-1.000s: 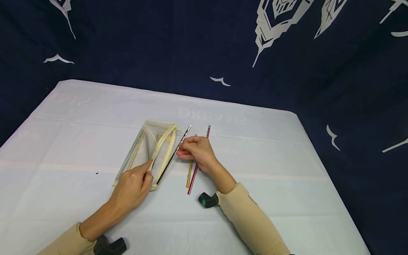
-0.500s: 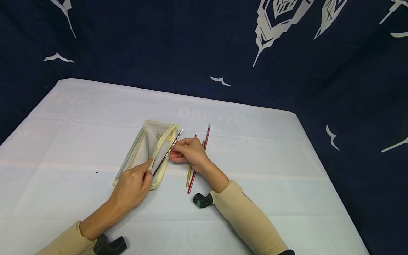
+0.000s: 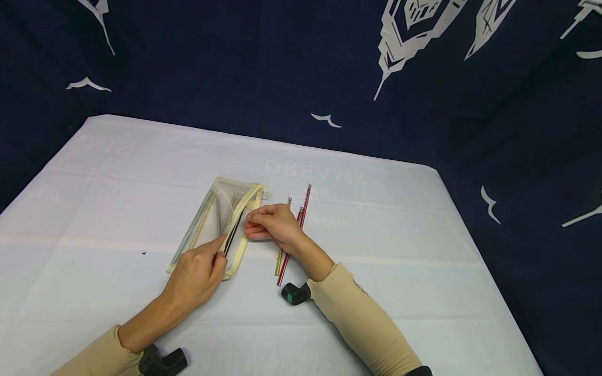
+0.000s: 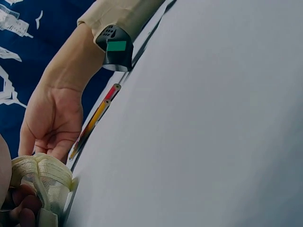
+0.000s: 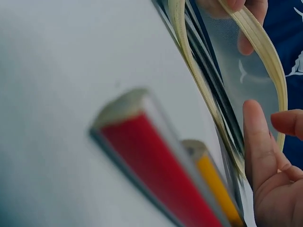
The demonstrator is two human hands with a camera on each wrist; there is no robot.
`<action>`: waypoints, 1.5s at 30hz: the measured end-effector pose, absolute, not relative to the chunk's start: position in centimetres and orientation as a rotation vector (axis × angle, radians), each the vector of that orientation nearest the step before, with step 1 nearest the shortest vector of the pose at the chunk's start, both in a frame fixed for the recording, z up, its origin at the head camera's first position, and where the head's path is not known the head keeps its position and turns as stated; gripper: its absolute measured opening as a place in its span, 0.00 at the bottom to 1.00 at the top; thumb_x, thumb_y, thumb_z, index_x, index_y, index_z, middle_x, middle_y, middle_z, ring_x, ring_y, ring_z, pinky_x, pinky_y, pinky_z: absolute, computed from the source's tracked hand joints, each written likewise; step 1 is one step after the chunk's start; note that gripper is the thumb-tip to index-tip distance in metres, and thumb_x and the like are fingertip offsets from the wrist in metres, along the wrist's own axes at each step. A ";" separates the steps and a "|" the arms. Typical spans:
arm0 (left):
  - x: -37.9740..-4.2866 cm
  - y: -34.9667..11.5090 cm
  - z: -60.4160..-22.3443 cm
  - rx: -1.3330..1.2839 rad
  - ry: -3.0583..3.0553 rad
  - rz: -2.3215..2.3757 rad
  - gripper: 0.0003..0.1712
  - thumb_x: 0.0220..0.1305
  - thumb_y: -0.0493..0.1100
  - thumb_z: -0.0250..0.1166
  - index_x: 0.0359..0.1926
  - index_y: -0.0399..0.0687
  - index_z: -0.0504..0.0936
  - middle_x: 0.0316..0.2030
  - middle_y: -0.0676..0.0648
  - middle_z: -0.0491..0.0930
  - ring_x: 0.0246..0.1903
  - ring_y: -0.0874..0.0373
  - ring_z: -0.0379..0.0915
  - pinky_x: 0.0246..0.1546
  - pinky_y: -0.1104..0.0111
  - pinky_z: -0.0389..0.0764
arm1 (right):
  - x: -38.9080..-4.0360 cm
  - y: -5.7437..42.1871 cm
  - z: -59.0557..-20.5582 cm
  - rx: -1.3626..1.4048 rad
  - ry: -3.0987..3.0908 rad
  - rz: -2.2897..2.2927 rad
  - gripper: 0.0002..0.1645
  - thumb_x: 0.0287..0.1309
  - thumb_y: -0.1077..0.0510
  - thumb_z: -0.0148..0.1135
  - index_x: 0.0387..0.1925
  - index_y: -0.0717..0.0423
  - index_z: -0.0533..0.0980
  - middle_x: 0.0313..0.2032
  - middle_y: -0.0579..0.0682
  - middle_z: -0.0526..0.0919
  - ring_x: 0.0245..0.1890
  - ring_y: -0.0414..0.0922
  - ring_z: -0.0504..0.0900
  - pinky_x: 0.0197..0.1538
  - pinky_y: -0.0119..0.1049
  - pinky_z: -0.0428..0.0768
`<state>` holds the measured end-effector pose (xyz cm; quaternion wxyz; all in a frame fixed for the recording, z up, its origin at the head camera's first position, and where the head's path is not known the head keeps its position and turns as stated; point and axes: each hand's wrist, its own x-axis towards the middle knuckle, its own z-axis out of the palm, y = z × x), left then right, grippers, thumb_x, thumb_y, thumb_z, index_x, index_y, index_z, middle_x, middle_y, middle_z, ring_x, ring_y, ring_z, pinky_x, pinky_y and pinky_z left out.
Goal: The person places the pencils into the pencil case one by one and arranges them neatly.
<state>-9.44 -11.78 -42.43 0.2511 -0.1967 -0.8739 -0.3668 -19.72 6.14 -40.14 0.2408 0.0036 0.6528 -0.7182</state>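
While the left hand pinches the zip edge of the mesh pouch, its mouth gaping, the right hand waits at the opening, thumb and fingers apart with nothing seen between them. Since the dark pencil lies inside, a gentle flat push should seat it best, with the edge held clear.

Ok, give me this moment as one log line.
left hand: pinches pouch edge; right hand: at pouch opening, holds nothing; inside: dark pencils; table: red pencils, yellow pencil

Pouch trim is lt. yel., pencils red/yel./blk.
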 end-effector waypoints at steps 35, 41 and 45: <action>-9.4 -11.7 -42.8 -0.538 -2.372 -0.986 0.20 0.55 0.27 0.56 0.49 0.25 0.82 0.39 0.35 0.85 0.25 0.57 0.75 0.25 0.62 0.77 | -21.5 12.4 -39.6 0.106 2.170 -1.855 0.12 0.57 0.62 0.68 0.32 0.72 0.78 0.16 0.48 0.76 0.12 0.37 0.74 0.17 0.29 0.75; -9.4 -11.8 -42.9 -0.542 -2.375 -0.985 0.20 0.55 0.27 0.55 0.49 0.24 0.82 0.37 0.35 0.85 0.24 0.57 0.74 0.24 0.64 0.76 | -22.5 14.6 -40.1 0.171 2.268 -1.867 0.14 0.56 0.59 0.70 0.28 0.68 0.77 0.15 0.47 0.74 0.11 0.37 0.71 0.15 0.28 0.71; -9.4 -11.8 -42.8 -0.543 -2.371 -0.990 0.20 0.55 0.27 0.54 0.49 0.23 0.82 0.38 0.34 0.85 0.28 0.54 0.79 0.26 0.61 0.78 | -22.7 15.5 -40.5 0.200 2.315 -1.891 0.13 0.55 0.59 0.70 0.23 0.64 0.77 0.15 0.47 0.74 0.10 0.37 0.71 0.14 0.29 0.71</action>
